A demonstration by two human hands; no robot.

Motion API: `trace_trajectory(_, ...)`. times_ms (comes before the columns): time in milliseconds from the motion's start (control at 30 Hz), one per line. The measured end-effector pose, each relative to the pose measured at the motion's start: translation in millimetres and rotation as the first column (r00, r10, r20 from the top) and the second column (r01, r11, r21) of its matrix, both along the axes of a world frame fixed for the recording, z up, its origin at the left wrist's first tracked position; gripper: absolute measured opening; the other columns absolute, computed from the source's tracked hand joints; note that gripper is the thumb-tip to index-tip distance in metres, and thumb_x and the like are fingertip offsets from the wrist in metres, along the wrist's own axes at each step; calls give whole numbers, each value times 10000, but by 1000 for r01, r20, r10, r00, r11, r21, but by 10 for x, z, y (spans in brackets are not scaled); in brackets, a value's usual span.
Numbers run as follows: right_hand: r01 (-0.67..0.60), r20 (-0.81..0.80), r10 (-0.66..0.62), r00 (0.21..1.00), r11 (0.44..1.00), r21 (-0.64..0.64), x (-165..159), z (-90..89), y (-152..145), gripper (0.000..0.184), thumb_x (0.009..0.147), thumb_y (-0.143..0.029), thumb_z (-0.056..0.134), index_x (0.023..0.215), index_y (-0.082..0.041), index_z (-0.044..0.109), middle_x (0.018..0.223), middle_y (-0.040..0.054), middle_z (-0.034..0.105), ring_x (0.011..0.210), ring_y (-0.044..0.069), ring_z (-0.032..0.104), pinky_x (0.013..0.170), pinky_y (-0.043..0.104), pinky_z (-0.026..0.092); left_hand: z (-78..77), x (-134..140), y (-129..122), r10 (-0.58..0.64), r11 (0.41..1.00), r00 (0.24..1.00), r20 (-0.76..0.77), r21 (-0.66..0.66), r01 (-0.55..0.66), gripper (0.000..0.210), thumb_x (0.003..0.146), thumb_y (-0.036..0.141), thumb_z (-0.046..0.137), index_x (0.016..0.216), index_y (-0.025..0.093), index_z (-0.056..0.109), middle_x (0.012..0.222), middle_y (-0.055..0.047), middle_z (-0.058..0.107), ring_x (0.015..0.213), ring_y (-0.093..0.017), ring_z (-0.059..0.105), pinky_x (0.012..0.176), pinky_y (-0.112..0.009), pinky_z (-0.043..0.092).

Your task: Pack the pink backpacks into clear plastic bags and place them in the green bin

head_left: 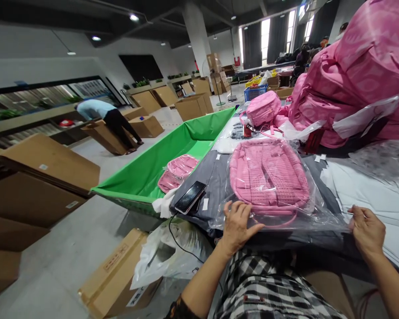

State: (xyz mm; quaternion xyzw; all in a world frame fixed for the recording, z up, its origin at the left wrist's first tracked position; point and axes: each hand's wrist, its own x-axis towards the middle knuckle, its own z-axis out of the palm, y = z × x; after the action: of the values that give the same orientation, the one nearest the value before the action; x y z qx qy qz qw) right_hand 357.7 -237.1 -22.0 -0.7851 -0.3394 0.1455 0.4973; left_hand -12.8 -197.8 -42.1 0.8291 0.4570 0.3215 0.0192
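A pink backpack (268, 175) lies flat on the grey table (216, 175) inside a clear plastic bag (314, 208). My left hand (236, 225) presses flat on the bag's near left edge, fingers spread. Over at the near right corner, my right hand (366, 230) pinches the bag's open edge. A black phone (190, 196) with a cable rests on the table to the left of the bag.
A green cloth bin (146, 170) left of the table holds bagged pink backpacks (177, 172). A pile of pink backpacks (352, 75) rises at the back right. Cardboard boxes (40, 177) stand on the floor at left, where a person (110, 118) bends over a box.
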Motion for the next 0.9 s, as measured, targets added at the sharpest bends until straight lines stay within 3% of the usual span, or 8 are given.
trace_trajectory(133, 17, 10, -17, 1000, 999, 28, 28, -39, 8, 697, 635, -910, 461, 753, -233, 580, 423, 11, 500, 401, 180, 449, 486, 344, 344, 108, 227, 55, -55, 998, 991, -122, -39, 51, 454, 872, 627, 720, 986, 189, 683, 971, -72, 715, 1069, -290, 577, 1091, -522, 306)
trace_trajectory(333, 59, 28, -60, 998, 997, 41, -7, -34, 35, 730, 631, -938, 416, 758, -238, 576, 425, 2, 474, 418, 190, 424, 491, 353, 335, 112, 145, 30, -93, 985, 991, -98, -151, 77, 214, 893, 419, 780, 860, 226, 693, 1004, -29, 655, 1101, -253, 508, 1004, -462, 335)
trace_trajectory(467, 32, 16, -32, 999, 999, 37, -5, -20, 66, 783, 600, -988, 405, 763, -240, 568, 427, 5, 479, 414, 194, 430, 489, 356, 344, 184, 145, 94, -109, 991, 990, -94, -89, 101, 97, 969, 298, 694, 890, 241, 704, 1008, -23, 662, 1095, -229, 514, 1017, -458, 330)
trace_trajectory(567, 5, 46, -7, 999, 999, 39, 60, -11, 107, 813, 628, -1007, 375, 777, -234, 578, 428, 6, 486, 417, 198, 449, 512, 359, 372, 275, 188, 311, -146, 989, 977, -152, -29, 144, 118, 990, 266, 657, 886, 239, 706, 1037, -34, 667, 1139, -234, 518, 1076, -480, 308)
trace_trajectory(633, -24, 93, 22, 995, 1000, 14, 136, -6, 163, 849, 660, -1015, 325, 781, -223, 605, 430, 17, 494, 430, 205, 469, 530, 363, 385, 319, 218, 511, -195, 979, 967, -163, -88, 183, 163, 1001, 264, 634, 860, 230, 708, 1024, -43, 660, 1127, -232, 523, 1061, -453, 347)
trace_trajectory(733, -81, 101, 88, 991, 994, -67, 250, -29, 332, 909, 657, -1030, 281, 758, -202, 642, 434, 41, 505, 453, 219, 494, 525, 366, 387, 329, 235, 774, -270, 930, 958, -99, -286, 232, 249, 1017, 285, 599, 803, 198, 691, 960, -49, 635, 1025, -215, 527, 948, -369, 427)
trace_trajectory(800, -95, 85, 105, 991, 989, -111, 289, -80, 500, 891, 658, -1020, 271, 707, -207, 633, 429, 53, 503, 460, 224, 505, 521, 364, 384, 301, 224, 870, -295, 888, 953, -64, -386, 249, 292, 1024, 293, 584, 768, 184, 674, 919, -45, 616, 964, -205, 519, 905, -346, 433)
trace_trajectory(900, -102, 89, 115, 989, 984, -144, 275, -191, 765, 786, 673, -969, 304, 584, -236, 572, 414, 74, 504, 465, 228, 525, 533, 363, 379, 246, 188, 897, -303, 862, 952, -36, -436, 258, 325, 1035, 297, 553, 751, 182, 661, 905, -40, 600, 933, -200, 512, 902, -345, 420)
